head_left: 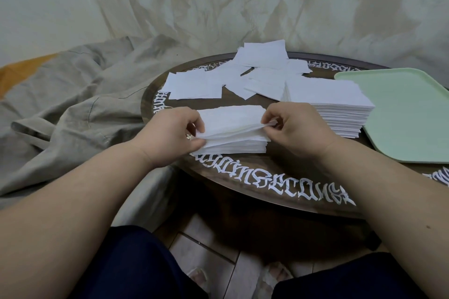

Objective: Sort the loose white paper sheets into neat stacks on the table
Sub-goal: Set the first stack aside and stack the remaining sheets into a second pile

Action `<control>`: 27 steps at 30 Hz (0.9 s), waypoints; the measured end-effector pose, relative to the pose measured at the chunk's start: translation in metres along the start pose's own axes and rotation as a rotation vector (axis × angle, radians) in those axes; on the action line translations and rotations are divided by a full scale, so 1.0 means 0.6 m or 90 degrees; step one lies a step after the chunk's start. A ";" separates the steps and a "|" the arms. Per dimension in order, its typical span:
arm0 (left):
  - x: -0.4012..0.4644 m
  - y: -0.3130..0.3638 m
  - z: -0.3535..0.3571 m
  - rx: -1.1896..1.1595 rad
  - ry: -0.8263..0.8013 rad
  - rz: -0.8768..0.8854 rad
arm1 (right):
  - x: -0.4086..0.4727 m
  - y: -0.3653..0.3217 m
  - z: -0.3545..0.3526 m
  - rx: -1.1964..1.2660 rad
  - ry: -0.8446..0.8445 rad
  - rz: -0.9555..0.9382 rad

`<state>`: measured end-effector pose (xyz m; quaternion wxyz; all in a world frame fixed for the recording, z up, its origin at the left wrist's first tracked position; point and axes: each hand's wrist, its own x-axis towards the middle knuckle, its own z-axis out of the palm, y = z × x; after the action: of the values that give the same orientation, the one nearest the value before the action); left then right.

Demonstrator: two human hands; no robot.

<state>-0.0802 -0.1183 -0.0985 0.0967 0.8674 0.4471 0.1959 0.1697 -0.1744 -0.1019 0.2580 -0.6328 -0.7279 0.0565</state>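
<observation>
Left hand: the left hand [173,132] holds the left end of the near stack [233,130], its fingers [194,126] curled over the top sheets and the thumb below, pinching a lifted wad.
Right hand: the right hand [302,128] pinches the right edge of the same lifted sheets between thumb and forefinger; the other fingers [279,116] are curled in close together.
Near stack: a low pile of white sheets on the front of the worktop [255,175], between the two hands; its upper sheets are raised clear of the lower ones, leaving a gap along the near edge.
Tall stack: a thicker, squared pile [337,109] stands just to the right of the near stack, touching the edge of the tray [403,114].
Loose sheets: white sheets [243,75] lie scattered and overlapping across the far side of the worktop, some hanging past its far rim.
Worktop: round, dark wood with white lettering around the edge.
Tray: pale green, at the right of the worktop.
Surroundings: a crumpled grey cloth [73,104] lies to the left; the person's dark trousers [136,264] show below.
</observation>
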 end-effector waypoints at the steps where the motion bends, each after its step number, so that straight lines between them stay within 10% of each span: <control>1: 0.001 0.001 0.001 0.005 -0.009 0.007 | -0.001 0.001 0.001 -0.006 -0.010 0.002; 10: 0.007 0.007 0.008 0.072 -0.082 0.057 | 0.001 0.003 0.005 -0.020 -0.024 0.000; 27: 0.017 0.012 0.008 -0.004 0.134 -0.032 | 0.004 0.006 0.006 -0.044 0.009 0.013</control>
<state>-0.0674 -0.1140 -0.0975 0.0568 0.8302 0.4759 0.2847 0.1713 -0.1704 -0.1058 0.2405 -0.6492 -0.7210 0.0290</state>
